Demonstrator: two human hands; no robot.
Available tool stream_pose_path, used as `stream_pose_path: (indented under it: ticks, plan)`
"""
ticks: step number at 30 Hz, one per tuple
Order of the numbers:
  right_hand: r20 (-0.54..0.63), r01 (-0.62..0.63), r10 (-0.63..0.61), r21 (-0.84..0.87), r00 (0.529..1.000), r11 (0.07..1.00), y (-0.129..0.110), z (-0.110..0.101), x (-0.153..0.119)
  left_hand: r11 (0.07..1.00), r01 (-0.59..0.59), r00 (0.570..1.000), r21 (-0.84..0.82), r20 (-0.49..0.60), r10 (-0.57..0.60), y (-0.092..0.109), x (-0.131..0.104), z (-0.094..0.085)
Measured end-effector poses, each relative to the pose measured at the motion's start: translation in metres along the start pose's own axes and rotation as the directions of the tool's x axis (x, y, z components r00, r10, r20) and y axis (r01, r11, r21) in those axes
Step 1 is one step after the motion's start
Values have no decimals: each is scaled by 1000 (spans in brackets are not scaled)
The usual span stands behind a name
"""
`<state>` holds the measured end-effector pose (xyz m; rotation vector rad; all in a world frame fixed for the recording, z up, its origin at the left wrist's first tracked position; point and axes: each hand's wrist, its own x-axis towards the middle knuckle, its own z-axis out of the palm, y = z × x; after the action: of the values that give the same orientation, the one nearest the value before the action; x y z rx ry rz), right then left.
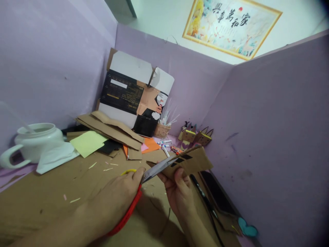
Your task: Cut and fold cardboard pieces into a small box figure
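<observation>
My left hand (pixel 125 188) is closed around the handles of scissors (pixel 156 169) with a red loop below and a yellow loop above. Their blades point right and lie against the upper edge of a brown cardboard piece (pixel 199 161) that has black stripes. My right hand (pixel 180 190) grips this cardboard from below, with the thumb on its near face. Whether the blades are fully closed on the cardboard cannot be made out. Both hands are above a brown cardboard sheet (pixel 89 185).
At the left stands a white mug (pixel 38 140). Cardboard strips (pixel 110 128), yellow paper (pixel 88 143) and an unfolded box (pixel 123 92) lie or lean behind. Markers (pixel 165 150), a basket (pixel 161 131) and small cardboard figures (pixel 203 136) are farther back. A black pen (pixel 202 193) lies right.
</observation>
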<state>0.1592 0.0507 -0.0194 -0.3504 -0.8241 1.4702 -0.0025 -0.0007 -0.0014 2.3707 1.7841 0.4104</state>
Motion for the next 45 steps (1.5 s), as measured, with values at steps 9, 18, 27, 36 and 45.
stream_pose_path:
  ticks: [9, 18, 27, 36, 45]
  plan:
    - [-22, 29, -29, -23, 999, 999, 4, -4, 1, 997, 20, 993, 75, 115, -29, 15, -4, -18]
    - [-32, 41, -42, -24, 999, 999, 3, -1, 2, 1000, 4, 988, -18, 155, -1, 13, -3, -23]
    - [-30, 44, -45, -31, 999, 999, 8, -4, 0, 998, 57, 988, -20, 144, -53, 15, 0, -18]
    - [-19, 46, -47, -47, 999, 998, 9, -6, 0, 985, -47, 998, 165, 38, 41, 16, 2, -12]
    - [-32, 24, -26, -38, 999, 999, 10, -6, -1, 997, -37, 993, 62, 116, 30, 16, 1, -24]
